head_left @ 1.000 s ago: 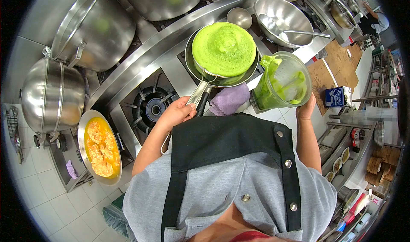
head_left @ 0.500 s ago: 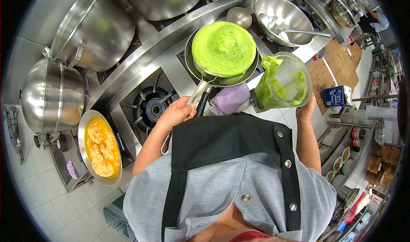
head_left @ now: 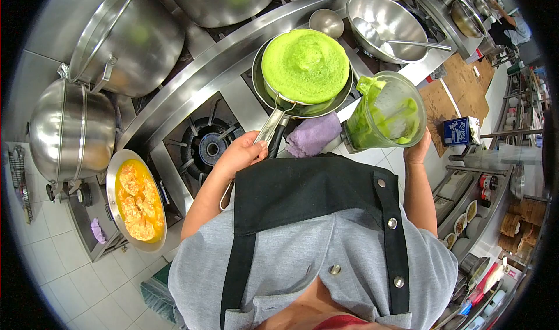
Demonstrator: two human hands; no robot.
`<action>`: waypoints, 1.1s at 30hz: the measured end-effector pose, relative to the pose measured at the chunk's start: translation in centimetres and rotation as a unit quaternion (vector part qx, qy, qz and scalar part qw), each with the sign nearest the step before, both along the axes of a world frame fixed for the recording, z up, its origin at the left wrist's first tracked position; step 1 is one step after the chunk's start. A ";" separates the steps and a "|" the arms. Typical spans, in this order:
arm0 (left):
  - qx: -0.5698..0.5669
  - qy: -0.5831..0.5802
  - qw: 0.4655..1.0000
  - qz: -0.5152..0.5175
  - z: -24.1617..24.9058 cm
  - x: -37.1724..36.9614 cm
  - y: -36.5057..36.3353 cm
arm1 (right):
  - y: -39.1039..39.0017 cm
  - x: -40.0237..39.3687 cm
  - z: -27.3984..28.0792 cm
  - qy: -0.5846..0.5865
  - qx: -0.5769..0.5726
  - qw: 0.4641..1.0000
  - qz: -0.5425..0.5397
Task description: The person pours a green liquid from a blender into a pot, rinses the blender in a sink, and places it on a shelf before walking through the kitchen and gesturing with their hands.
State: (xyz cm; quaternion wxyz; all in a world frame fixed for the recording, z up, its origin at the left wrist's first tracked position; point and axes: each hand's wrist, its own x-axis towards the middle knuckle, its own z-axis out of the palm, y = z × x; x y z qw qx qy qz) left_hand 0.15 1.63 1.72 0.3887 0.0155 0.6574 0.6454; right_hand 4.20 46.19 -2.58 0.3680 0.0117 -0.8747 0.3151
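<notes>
My left hand [head_left: 244, 153] is closed around the metal handle of a strainer [head_left: 270, 127]. Bright green frothy purée [head_left: 305, 65] fills the strainer, which rests over a frying pan [head_left: 343, 102] with a black handle. On the other side, my right hand [head_left: 417, 148] grips a clear blender jug [head_left: 389, 116], its fingers mostly hidden behind it. The tilted jug has thick green purée clinging to its inner walls. Between the pan and the jug lies a folded purple cloth [head_left: 314, 135].
A gas burner [head_left: 212, 148] lies left of the pan. Behind stand a ladle [head_left: 326, 23] and a steel bowl [head_left: 387, 27] with a spoon. Large pots [head_left: 140, 45] and a pan of orange food [head_left: 138, 201] line the left. Another person [head_left: 512, 28] is far right.
</notes>
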 end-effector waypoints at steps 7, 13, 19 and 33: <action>0.000 -0.015 1.000 0.011 -0.1 0.0 0.0 | -0.1 0.1 -0.5 -0.023 -0.096 0.995 0.002; -0.009 -0.015 1.000 0.003 0.2 0.0 0.0 | -1.2 0.1 0.7 -0.059 -0.390 0.919 0.020; -0.001 -0.022 1.000 0.012 0.0 0.1 0.0 | -0.7 0.2 0.1 -0.062 -0.329 0.942 0.019; -0.011 -0.021 1.000 0.017 1.0 0.2 0.4 | -0.9 0.6 0.4 -0.053 -0.160 0.986 -0.012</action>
